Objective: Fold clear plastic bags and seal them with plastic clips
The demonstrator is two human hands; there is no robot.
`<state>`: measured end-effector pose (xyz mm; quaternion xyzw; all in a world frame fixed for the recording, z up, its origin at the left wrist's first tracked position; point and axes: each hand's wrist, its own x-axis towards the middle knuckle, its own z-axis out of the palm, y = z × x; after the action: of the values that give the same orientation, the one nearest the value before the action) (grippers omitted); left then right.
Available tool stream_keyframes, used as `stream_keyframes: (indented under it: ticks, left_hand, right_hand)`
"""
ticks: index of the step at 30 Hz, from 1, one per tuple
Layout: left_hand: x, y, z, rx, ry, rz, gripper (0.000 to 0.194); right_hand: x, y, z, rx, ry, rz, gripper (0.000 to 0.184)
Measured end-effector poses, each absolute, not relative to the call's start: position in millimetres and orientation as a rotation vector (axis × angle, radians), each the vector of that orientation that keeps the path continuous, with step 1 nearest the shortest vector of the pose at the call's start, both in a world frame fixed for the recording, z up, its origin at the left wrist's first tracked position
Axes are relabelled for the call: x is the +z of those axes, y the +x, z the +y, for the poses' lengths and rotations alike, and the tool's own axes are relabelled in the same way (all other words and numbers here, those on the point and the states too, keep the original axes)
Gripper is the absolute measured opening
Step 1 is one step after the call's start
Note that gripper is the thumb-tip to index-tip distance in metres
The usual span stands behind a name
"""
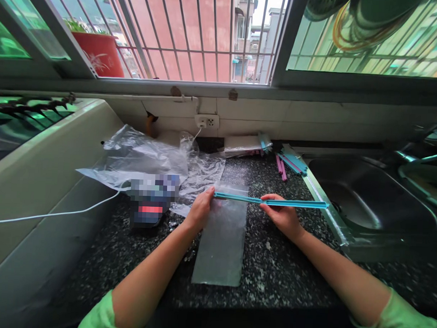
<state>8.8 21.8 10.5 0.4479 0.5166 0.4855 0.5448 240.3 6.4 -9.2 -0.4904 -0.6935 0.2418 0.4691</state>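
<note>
A long, thin blue bag sealing strip [299, 203] runs nearly level across the top part of a clear plastic bag [220, 250] on the dark speckled counter. My left hand [201, 207] is closed on the strip's left end, at the bag's upper left side; whether it also pinches the bag I cannot tell. Around the middle of the strip, to the right of the bag, my right hand [280, 216] grips with thumb and fingers. The strip's right end sticks out beyond that hand toward the sink. A narrow margin of the bag shows above the strip.
Crumpled clear plastic [147, 154] and a blurred-out phone-like object [153, 202] lie left, with a white cable [88, 209] leading off. Behind are a packet [242, 144], blue strips [293, 162] and pink strips [281, 167]. A metal sink [343, 187] is right.
</note>
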Motion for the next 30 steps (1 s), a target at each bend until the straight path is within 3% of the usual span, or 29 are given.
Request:
stream_keyframes:
  ticks: [7,12,17,30]
  left_hand:
    - [15,10,20,1.061,0.948,1.115,0.049]
    - [20,10,17,1.045,0.960,1.044,0.027]
    - [21,10,16,0.983,0.919,0.997,0.021]
    - [15,14,10,0.833,0.851,0.821,0.033]
  right_hand:
    - [-10,246,9,0.328,-1.145,-1.817,0.011]
    - [-4,248,8,0.301,-1.178,-1.741,0.010]
    - [-1,256,12,0.273,-1.296,-1.576,0.014]
    - [-9,245,7,0.213,-1.109,-1.867,0.009]
